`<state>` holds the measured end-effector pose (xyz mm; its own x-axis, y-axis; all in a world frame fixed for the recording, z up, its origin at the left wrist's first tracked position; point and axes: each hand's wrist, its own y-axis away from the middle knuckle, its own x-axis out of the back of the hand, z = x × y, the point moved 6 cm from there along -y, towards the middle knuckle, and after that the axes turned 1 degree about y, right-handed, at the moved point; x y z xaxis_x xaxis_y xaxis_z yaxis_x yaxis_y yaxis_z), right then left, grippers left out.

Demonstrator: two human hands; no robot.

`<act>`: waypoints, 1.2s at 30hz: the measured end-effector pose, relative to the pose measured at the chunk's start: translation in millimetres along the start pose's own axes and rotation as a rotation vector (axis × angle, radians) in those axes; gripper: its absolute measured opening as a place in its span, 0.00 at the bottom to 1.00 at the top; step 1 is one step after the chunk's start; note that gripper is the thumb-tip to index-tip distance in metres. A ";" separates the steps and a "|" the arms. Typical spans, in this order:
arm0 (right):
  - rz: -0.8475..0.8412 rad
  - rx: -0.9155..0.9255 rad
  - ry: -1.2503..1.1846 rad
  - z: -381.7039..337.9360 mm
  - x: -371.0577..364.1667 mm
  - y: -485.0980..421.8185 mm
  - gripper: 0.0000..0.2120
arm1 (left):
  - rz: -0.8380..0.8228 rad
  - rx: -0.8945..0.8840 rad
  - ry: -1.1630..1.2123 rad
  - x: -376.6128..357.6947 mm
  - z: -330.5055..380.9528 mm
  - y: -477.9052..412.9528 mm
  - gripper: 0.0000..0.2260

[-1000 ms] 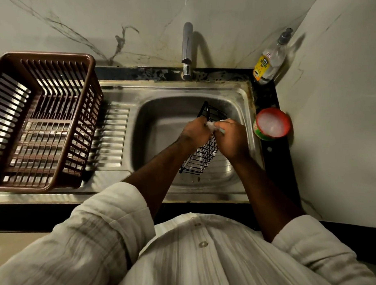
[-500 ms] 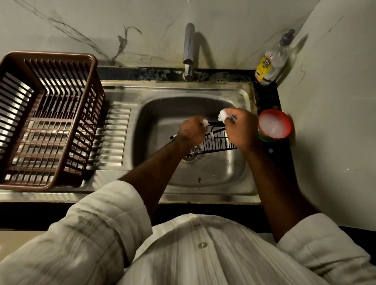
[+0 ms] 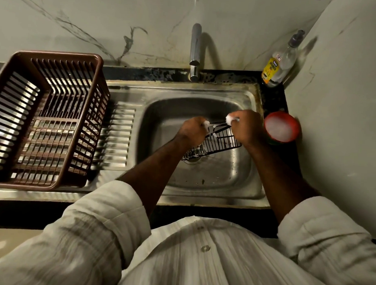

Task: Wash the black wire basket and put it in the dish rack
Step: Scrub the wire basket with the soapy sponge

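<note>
Left hand (image 3: 192, 130) gripping black wire basket (image 3: 220, 141)

Dim light falls on pale veined marble walls (image 3: 80, 15) behind and right of the steel sink (image 3: 184, 91), set in a black counter (image 3: 142, 73)

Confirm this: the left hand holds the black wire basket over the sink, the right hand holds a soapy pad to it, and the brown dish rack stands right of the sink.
One thing is wrong: in the head view the brown dish rack stands left of the sink. The left hand does hold the black wire basket, and the right hand holds a soapy pad to it.
</note>
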<state>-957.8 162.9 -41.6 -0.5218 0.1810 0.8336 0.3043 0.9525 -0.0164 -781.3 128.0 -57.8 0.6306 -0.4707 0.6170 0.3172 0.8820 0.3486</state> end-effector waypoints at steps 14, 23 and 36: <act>-0.014 -0.158 -0.289 -14.3 -2.8 -5.0 0.08 | -0.036 -0.014 0.054 -12.6 1.3 -6.5 0.10; 0.015 -0.541 -0.878 41.2 19.0 4.1 0.21 | -0.077 -0.022 0.008 -16.8 7.5 -6.6 0.09; 0.190 -0.300 -0.469 31.1 30.4 -5.8 0.31 | -0.116 0.006 -0.016 -12.8 10.0 -6.4 0.09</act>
<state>-1000.3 170.5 -33.3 -0.7119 0.4963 0.4969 0.6037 0.7940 0.0719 -798.5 128.1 -60.9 0.5790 -0.5696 0.5834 0.3832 0.8217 0.4219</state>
